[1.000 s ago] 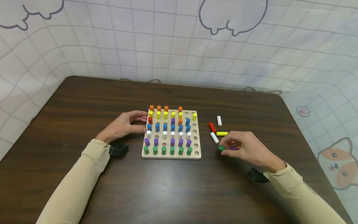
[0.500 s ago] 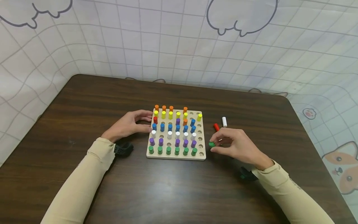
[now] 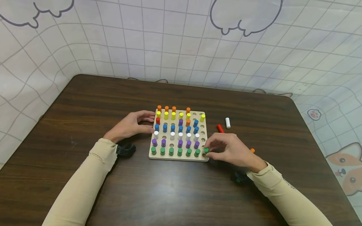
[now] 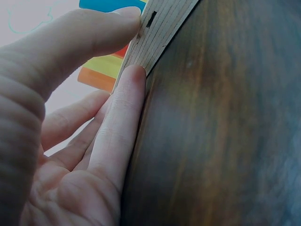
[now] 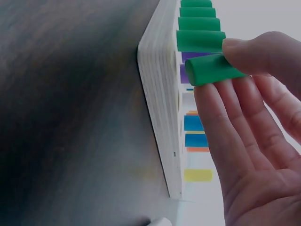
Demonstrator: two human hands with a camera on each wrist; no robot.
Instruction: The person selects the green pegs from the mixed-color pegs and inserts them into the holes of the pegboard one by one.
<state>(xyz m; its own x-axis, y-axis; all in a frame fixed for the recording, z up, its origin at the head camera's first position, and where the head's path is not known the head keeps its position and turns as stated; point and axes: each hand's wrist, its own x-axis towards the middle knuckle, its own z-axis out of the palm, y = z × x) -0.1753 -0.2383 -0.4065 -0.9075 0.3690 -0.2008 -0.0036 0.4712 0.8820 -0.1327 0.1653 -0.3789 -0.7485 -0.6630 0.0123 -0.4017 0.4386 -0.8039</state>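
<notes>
Fingers (image 5: 221, 113) of the right hand (image 3: 230, 150) are curled around a green peg (image 5: 211, 69), pinching it between thumb and fingertips. The peg sits at the near right corner of the wooden pegboard (image 3: 178, 158), just beside the last peg of the green row (image 3: 175, 152) and right over the board's face. In the right wrist view its long axis runs square to the board's face, with the free end toward the board and the other end buried in the grip; whether that end has entered a hole cannot be told.

Across the board, the left hand (image 3: 128, 126) lies relaxed on the counter (image 3: 175, 191), with straight fingers (image 4: 124, 113) pressed against the board's left edge and nothing gripped.

Loose on the counter right of the board lie a red peg (image 3: 220, 128) and a white peg (image 3: 227, 122), and an orange peg (image 3: 252, 150) shows just behind the right hand.
</notes>
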